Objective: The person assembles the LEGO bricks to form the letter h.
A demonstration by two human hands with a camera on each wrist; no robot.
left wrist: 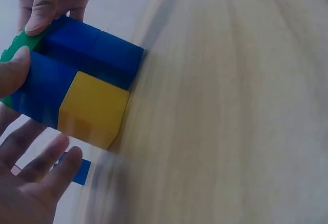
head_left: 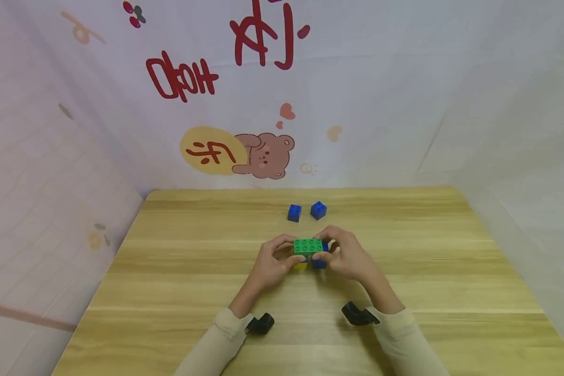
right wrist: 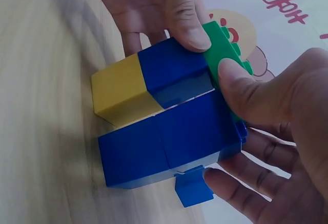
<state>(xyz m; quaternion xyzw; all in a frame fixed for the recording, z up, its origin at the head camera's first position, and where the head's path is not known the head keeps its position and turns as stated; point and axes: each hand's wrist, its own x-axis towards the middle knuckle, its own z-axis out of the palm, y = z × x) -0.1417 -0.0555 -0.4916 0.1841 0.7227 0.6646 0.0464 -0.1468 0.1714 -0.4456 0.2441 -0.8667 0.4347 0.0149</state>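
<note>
A green building brick [head_left: 307, 246], studs up, lies across the tops of two short stacks. The left stack has a yellow brick [right wrist: 120, 90] at the bottom and a blue brick [right wrist: 174, 70] above it. In the right stack are two blue bricks [right wrist: 192, 126], with a few studs showing past the green brick's end. My left hand [head_left: 269, 263] pinches the green brick's left part, thumb on the near side. With its thumb in front too, my right hand [head_left: 352, 256] pinches the right part. A narrow gap separates the stacks.
Two loose blue bricks, one on the left [head_left: 294, 212] and one on the right [head_left: 318, 210], sit behind the stacks on the wooden table [head_left: 192, 224]. A printed cloth [head_left: 380, 104] hangs along the table's back edge.
</note>
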